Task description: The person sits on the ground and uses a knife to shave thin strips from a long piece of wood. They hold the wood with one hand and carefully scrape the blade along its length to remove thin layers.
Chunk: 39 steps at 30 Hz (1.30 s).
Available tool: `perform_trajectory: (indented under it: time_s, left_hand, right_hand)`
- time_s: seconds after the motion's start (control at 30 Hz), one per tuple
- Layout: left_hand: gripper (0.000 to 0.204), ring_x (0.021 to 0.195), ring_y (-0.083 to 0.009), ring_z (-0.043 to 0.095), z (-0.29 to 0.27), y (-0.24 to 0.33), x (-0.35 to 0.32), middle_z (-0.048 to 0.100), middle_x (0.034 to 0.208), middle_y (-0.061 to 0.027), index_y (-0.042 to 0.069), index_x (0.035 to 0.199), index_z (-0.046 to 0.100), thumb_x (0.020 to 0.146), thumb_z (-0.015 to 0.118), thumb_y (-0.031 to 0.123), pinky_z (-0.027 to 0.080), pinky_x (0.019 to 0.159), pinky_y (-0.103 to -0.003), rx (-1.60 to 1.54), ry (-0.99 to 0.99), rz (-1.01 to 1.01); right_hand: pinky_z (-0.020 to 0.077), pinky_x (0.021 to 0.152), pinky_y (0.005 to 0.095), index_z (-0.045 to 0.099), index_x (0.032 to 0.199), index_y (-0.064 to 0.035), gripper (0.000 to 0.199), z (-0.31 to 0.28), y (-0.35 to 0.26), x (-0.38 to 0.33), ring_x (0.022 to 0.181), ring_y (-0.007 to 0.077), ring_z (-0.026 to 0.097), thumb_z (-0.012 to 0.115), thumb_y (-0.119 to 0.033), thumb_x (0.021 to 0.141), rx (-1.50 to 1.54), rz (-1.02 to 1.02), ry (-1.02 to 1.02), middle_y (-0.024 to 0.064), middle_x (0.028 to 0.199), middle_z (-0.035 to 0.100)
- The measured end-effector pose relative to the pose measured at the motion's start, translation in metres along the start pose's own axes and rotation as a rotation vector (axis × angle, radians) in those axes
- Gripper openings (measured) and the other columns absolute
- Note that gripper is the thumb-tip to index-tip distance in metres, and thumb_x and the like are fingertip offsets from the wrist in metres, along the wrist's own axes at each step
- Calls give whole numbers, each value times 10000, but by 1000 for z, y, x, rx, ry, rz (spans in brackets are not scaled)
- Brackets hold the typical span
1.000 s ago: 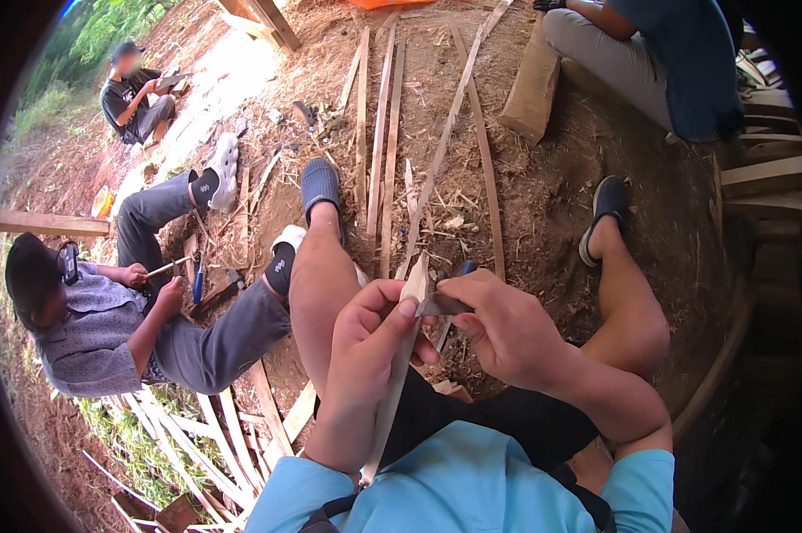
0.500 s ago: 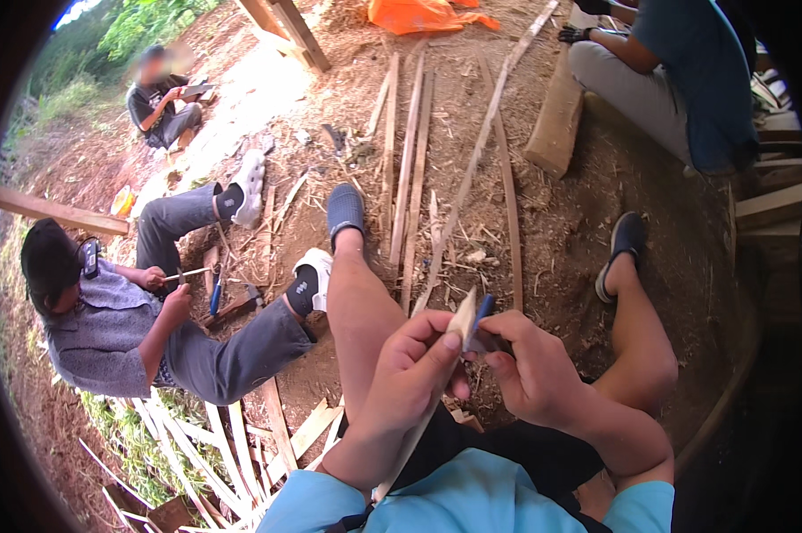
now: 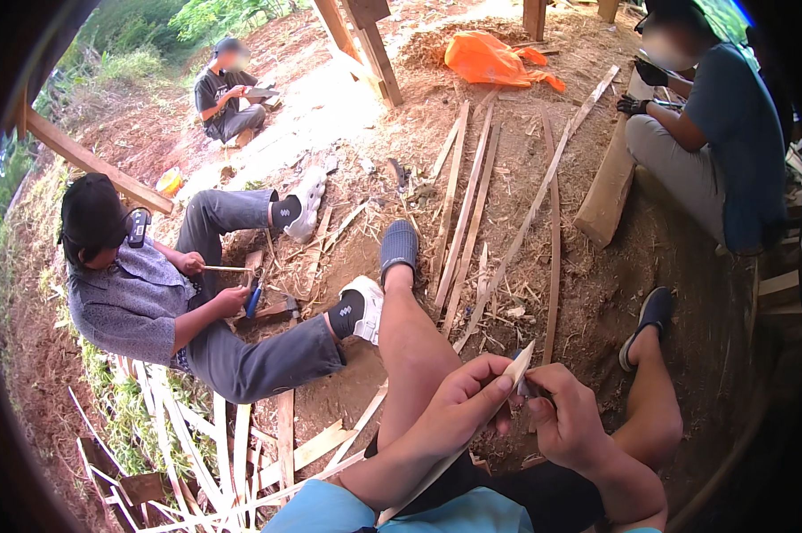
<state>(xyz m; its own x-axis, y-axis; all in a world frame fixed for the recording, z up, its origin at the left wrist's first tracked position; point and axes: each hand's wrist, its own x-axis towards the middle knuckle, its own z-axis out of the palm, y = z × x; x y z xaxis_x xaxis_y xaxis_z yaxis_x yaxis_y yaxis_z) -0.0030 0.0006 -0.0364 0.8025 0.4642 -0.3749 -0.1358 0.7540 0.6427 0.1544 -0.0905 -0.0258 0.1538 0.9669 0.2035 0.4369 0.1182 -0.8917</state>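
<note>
Left hand remained clenched on pale bamboo strip, raised since earlier; right hand fingers curled around small blade at its tip

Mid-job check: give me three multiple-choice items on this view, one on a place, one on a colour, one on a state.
1. Where does the crumpled plastic sheet lie?
A. on the dirt at the top of the view
B. on the person's lap
C. under the seated person on the left

2. What colour is that sheet?
A. blue
B. orange
C. white

3. How is the pale thin wooden strip held?
A. lying loose on the ground
B. gripped by the left hand, with the right hand at its upper end
C. by the right hand alone

Answers: 1 A, it lies far beyond the feet; 2 B, bright orange; 3 B, left-hand fingers wrap it.
</note>
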Motion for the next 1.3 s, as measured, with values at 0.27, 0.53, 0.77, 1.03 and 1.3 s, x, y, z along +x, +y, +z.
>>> perform_trajectory:
  time_s: [0.27, 0.53, 0.77, 1.03, 1.3]
  left_hand:
    - [269, 720, -82, 557, -3, 3, 0, 580, 925, -41, 8, 1172, 506, 998, 481, 212, 452, 592, -197, 63, -19, 14]
    - [280, 712, -64, 554, -3, 1, -1, 582, 931, -27, 20, 1176, 510, 1000, 483, 236, 444, 592, -184, 99, -21, 15]
    - [270, 736, -68, 567, -2, 1, 0, 583, 932, -28, 18, 1174, 511, 1000, 477, 222, 459, 581, -181, 85, -21, 23]
    - [266, 696, -78, 577, 0, 3, 1, 581, 926, -36, 9, 1175, 511, 996, 486, 204, 463, 569, -180, 81, -20, 9]
    - [271, 676, -73, 572, -3, -2, 0, 582, 914, -29, 10, 1181, 509, 998, 485, 209, 463, 582, -183, 79, -14, 30]
  right_hand:
    - [528, 654, 375, 566, 1104, -29, 224, -1, -1, 6, 764, 339, 649, 591, -141, 912, -48, -55, 32, 179, 922, 623]
    - [525, 655, 378, 567, 1095, -27, 222, -2, -2, 5, 763, 345, 645, 588, -147, 910, -73, -75, 37, 183, 913, 621]
    - [522, 664, 391, 565, 1093, -25, 211, -3, -2, 5, 773, 354, 639, 580, -125, 908, -65, -74, 33, 185, 915, 617]
    - [524, 658, 393, 558, 1087, -19, 204, -4, -1, 5, 769, 355, 639, 577, -113, 907, -62, -61, 26, 185, 906, 618]
    - [524, 657, 389, 558, 1080, -8, 203, -3, -4, 6, 767, 356, 640, 576, -107, 904, -66, -46, 2, 195, 912, 617]
